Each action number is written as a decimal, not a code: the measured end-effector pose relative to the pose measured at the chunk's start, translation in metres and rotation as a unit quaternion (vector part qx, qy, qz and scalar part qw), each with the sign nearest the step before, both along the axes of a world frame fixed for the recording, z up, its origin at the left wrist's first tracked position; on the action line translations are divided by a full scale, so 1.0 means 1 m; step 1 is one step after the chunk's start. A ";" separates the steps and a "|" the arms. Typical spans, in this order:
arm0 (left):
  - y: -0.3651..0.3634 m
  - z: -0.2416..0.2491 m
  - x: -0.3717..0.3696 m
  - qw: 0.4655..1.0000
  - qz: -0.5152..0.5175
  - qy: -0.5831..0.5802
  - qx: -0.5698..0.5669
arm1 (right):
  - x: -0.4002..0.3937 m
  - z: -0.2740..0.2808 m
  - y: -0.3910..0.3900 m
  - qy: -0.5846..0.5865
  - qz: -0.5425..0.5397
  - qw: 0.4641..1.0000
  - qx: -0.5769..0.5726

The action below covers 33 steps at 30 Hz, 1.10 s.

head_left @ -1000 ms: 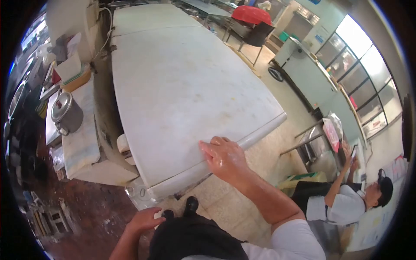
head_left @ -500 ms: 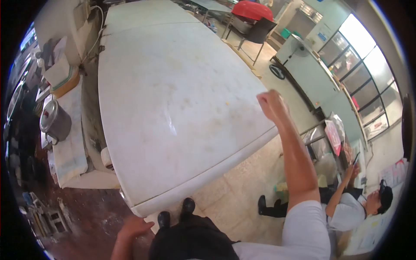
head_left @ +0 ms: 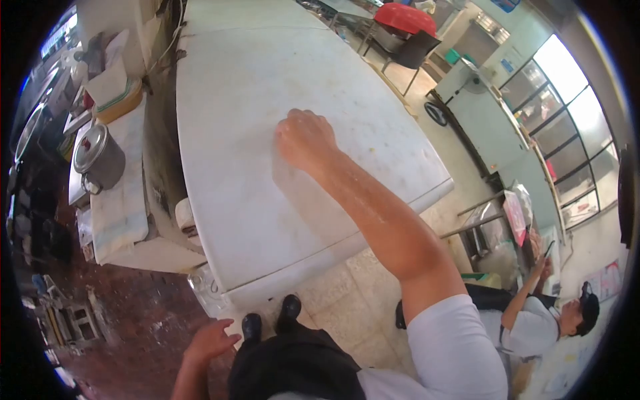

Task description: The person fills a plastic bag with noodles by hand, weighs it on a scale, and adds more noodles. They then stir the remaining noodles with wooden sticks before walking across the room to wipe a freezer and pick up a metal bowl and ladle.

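A long white table top, marked with faint smudges, fills the middle of the head view. Over its near half is my right hand, fingers curled into a fist. Whatever it holds, if anything, is hidden, and I cannot tell what it is. A small yellow speck lies on the surface to the right of that forearm. Low at the left, my left hand hangs beside my dark trousers, off the table's near corner, with fingers loosely apart and nothing in them.
Along the left, a lidded metal pot and a yellowish tub stand on a side counter. At the right a person in a cap holds a phone. A dark chair and red cover are beyond.
My right fist has swept left from the table's right edge to over its middle. My left hand has shifted slightly, its fingers more spread. The view has turned a little.
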<state>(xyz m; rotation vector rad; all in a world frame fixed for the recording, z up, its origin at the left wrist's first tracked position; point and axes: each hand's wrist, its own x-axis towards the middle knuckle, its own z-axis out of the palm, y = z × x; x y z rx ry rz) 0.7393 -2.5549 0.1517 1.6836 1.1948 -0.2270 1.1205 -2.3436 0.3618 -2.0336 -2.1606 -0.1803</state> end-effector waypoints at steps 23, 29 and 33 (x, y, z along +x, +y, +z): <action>0.029 -0.025 0.042 0.991 -0.124 0.024 0.034 | 0.250 0.028 -0.147 -0.018 -0.233 0.969 0.077; 0.017 -0.003 0.039 0.986 0.097 -0.135 0.002 | 0.196 0.002 -0.004 -0.146 -0.192 0.970 -0.014; 0.014 -0.014 0.024 0.994 -0.032 -0.061 0.090 | 0.087 0.007 0.031 -0.116 -0.089 0.988 -0.040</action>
